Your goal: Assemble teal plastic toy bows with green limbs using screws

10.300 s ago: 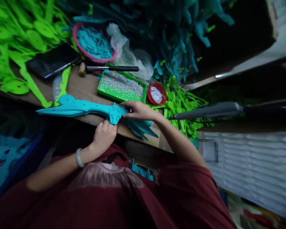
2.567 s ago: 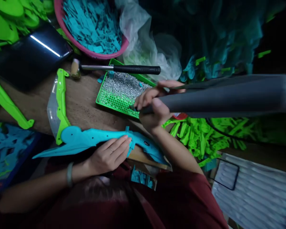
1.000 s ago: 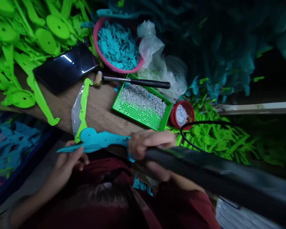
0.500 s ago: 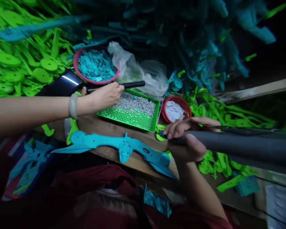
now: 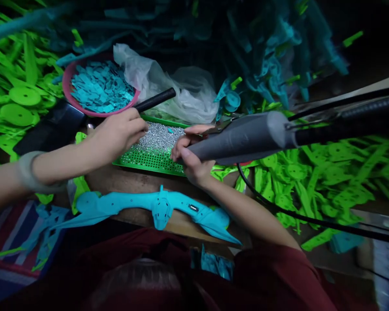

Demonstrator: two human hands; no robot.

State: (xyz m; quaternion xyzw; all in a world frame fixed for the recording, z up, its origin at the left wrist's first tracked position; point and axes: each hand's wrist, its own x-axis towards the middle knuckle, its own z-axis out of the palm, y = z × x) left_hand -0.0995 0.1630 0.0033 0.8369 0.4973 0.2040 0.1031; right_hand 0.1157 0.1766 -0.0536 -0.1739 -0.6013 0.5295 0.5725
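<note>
My left hand (image 5: pixel 126 129) is closed around a long black stick (image 5: pixel 157 99), its fingers over the left part of a green perforated tray (image 5: pixel 142 160). Small silver screws (image 5: pixel 162 137) are heaped in that tray. Whether the fingertips also pinch a screw, I cannot tell. My right hand (image 5: pixel 196 162) grips a grey electric screwdriver (image 5: pixel 240 140) lying almost level, its tip hidden by the fingers near the tray's right end. Closer to my body lies a turquoise bow-shaped plastic part (image 5: pixel 132 201), with neither hand touching it.
A pink bowl (image 5: pixel 65 88) of turquoise pieces and a clear plastic bag (image 5: pixel 194 101) stand behind the tray. Green parts (image 5: pixel 327 172) pile up on both sides. A black cable (image 5: pixel 298 216) runs across the right. A dark phone-like slab (image 5: pixel 52 125) lies left.
My right hand has brought the screwdriver leftward and up to the tray, covering the red basket. My left hand has moved left and slightly nearer with the stick. The view has shifted a little.
</note>
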